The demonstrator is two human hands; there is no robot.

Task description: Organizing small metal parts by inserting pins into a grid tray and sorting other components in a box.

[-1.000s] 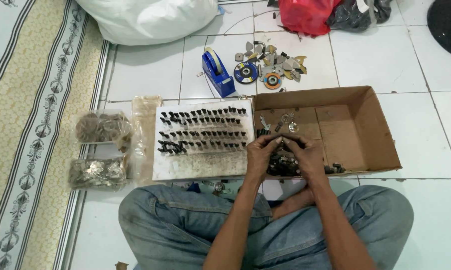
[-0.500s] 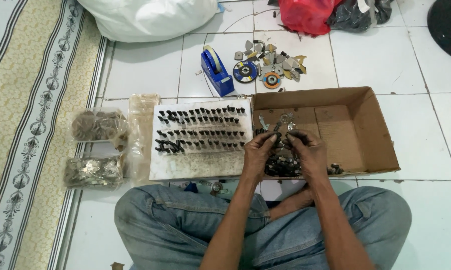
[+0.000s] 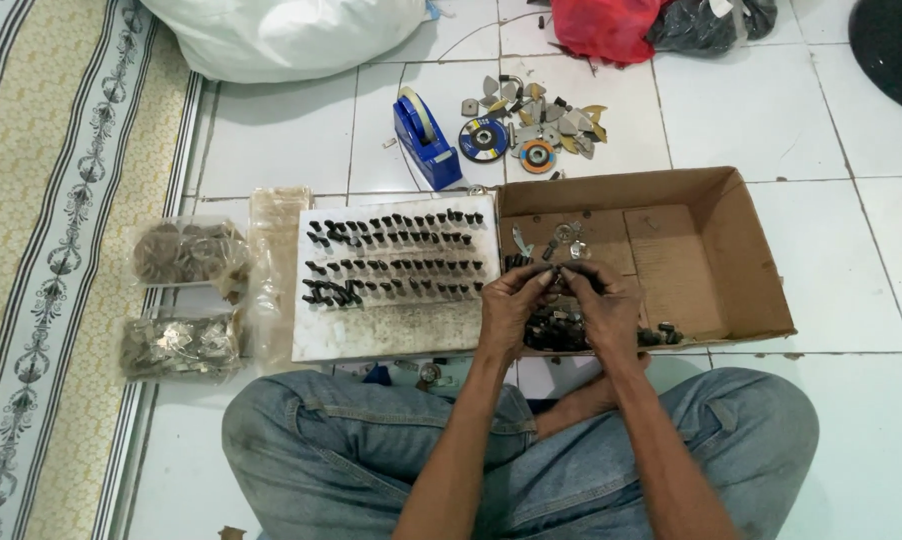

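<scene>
I saw my left hand (image 3: 511,305) and right hand (image 3: 603,308) pinched together on a small dark part (image 3: 554,287) over the cardboard box (image 3: 711,250), each grip nearly closed.

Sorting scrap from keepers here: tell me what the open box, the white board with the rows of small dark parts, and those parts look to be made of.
Open box: plain brown cardboard, matte, with folded flaps.
White board: probably foam or painted sheet; dull, smudged grey near its front edge.
Small dark parts: likely blackened metal, bolt-like, though too small to be sure.
Both hands, left hand and right hand, work more of these over the box.
</scene>
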